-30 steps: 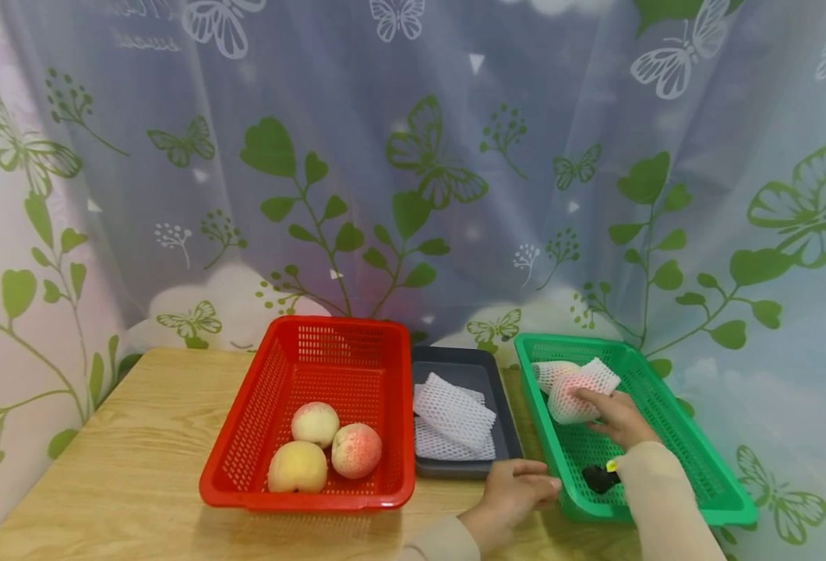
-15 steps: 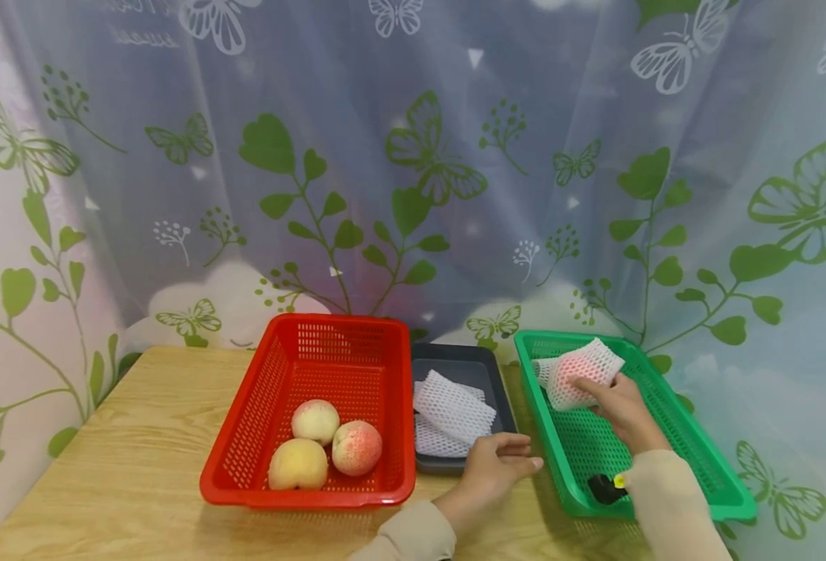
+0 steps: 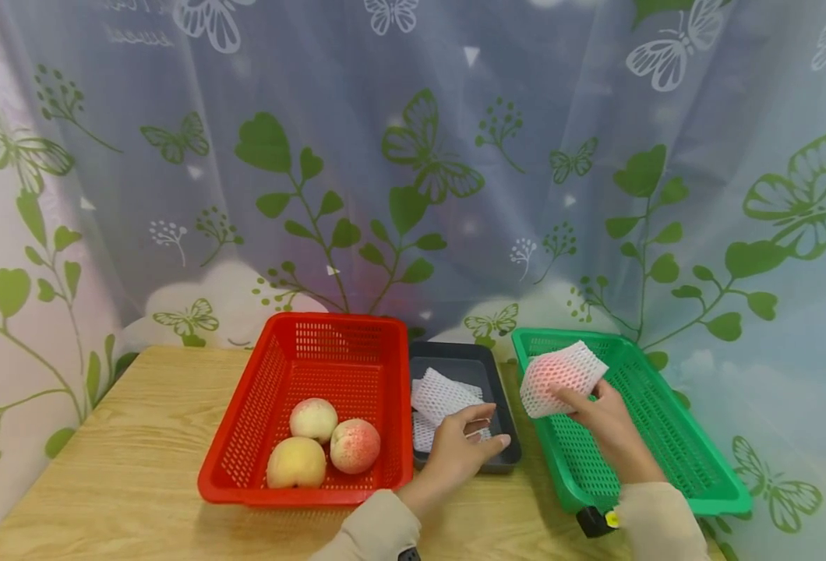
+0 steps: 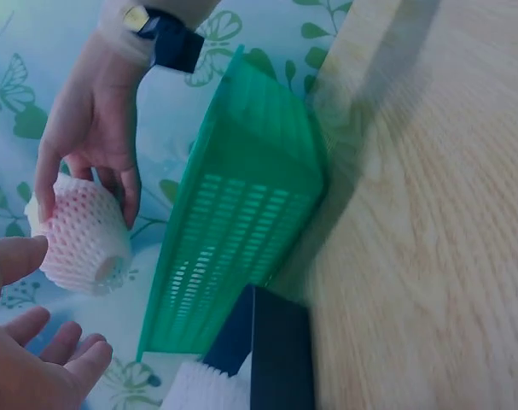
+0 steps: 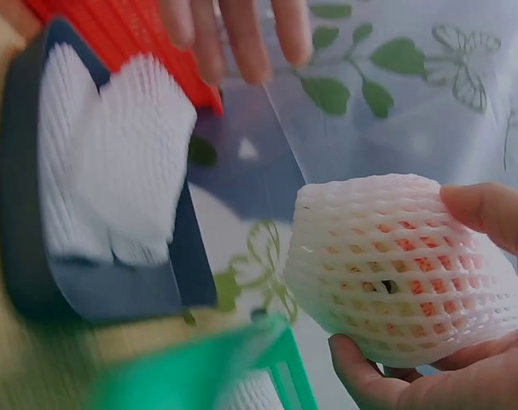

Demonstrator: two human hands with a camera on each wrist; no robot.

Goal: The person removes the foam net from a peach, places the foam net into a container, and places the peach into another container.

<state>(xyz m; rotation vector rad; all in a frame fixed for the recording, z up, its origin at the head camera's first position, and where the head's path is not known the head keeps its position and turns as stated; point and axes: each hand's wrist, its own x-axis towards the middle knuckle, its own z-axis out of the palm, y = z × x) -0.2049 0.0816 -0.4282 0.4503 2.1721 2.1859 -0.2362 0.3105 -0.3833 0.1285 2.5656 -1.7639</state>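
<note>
My right hand [image 3: 612,427] grips a reddish peach in a white foam net sleeve [image 3: 560,378], raised over the left rim of the green basket [image 3: 665,452]. The right wrist view shows the thumb and fingertips round the wrapped peach [image 5: 404,273]. Over the dark grey tray [image 3: 507,448] hovers my left hand [image 3: 455,452], fingers spread and holding nothing. White foam net sleeves [image 3: 444,396] lie in that tray, partly hidden by the left hand. In the right wrist view, a bit of white netting [image 5: 254,393] shows inside the green basket.
To the left stands a red basket [image 3: 234,421] with three bare peaches [image 3: 297,463]. The grey tray sits between the two baskets on a wooden table [image 3: 111,460]. A patterned curtain [image 3: 357,156] hangs close behind them.
My right hand has lifted the wrapped peach from inside the green basket and brought it left and nearer. My left hand has moved left from the green basket's edge to over the tray.
</note>
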